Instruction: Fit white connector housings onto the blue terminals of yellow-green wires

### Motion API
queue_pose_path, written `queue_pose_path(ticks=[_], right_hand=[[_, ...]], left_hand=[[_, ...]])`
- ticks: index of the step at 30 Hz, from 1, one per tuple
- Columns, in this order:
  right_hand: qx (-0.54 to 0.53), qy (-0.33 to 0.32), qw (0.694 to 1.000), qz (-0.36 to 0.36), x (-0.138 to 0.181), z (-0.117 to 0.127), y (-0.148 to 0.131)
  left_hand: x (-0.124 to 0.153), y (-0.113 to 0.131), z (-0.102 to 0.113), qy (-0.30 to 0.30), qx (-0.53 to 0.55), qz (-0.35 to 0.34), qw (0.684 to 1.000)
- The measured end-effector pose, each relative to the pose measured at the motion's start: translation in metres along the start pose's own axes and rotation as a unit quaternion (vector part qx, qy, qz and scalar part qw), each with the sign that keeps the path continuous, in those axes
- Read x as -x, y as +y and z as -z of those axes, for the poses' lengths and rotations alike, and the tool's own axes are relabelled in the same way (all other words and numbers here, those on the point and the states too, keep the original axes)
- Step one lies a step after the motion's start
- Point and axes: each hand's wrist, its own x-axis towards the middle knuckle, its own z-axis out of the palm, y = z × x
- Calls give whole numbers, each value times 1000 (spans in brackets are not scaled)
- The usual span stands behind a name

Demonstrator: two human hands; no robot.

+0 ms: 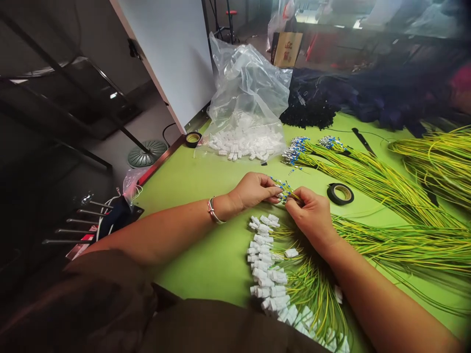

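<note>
Both hands meet over the green table at the blue-marked metal ends of a bundle of yellow-green wires (283, 186). My left hand (253, 190), with a bracelet at its wrist, pinches at these ends from the left. From the right, my right hand (312, 213) has its fingers closed round the wires just behind the ends. What exactly sits between the left fingertips is too small to make out. Below the hands lies a fan of yellow-green wires capped with white connectors (263, 264). One loose-looking white connector (291, 252) rests among the wires.
A clear plastic bag (250, 88) of white connectors stands at the back. Black tape rolls (340, 194) lie on the table (198, 250). Further wire bundles (382, 181) stretch rightward, near a black-handled tool (363, 142). Black parts (309, 108) are heaped behind. A white panel (172, 54) rises at left.
</note>
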Motion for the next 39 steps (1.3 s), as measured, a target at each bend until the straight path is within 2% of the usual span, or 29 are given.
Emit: queue_pose_path(ticks=[3, 13, 21, 24, 31, 39], right_hand=[[-14, 3, 1000, -13, -1, 1, -2], [-32, 9, 999, -17, -1, 1, -7], [-119, -10, 988, -96, -8, 6, -7], [-105, -10, 991, -81, -7, 5, -7], [-9, 32, 999, 13, -2, 1, -6], [-39, 50, 998, 0, -3, 3, -7]], left_hand=[[0, 1, -1, -1, -18, 7, 1000], [2, 1, -2, 5, 59, 7, 998], [1, 4, 2, -51, 97, -3, 994], [0, 2, 1, -47, 100, -23, 994], [1, 1, 2, -45, 100, -43, 993], [-2, 2, 5, -48, 112, -30, 992]])
